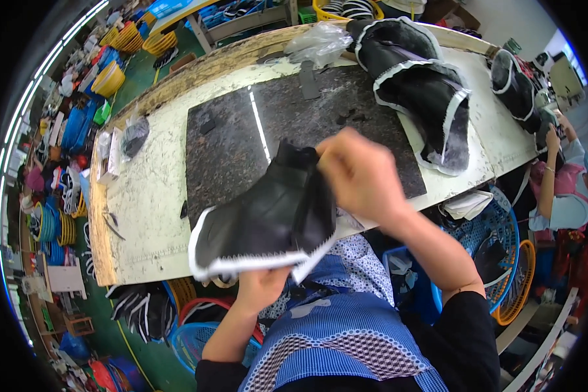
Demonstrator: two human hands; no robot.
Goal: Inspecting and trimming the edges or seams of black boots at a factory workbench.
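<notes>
A black boot upper [248, 225] with a white stitched lower edge is held up in front of me, over the near edge of a dark board [219, 150]. Beneath its white edge, my left hand [262, 287] supports it, closed on it, with most fingers hidden behind the material. At the top right of the upper, my right hand [366, 179] pinches the collar edge, its fingers bent and slightly blurred. Whether a small tool is in the right hand, I cannot tell.
Several black uppers with white fuzzy edges [424, 98] are stacked at the back right of the worktable [144, 245]. A clear plastic bag [317, 44] lies behind the board. At left stands a small white box [110, 160]. Below right is a blue basket [513, 261]; another person [562, 189] works beyond.
</notes>
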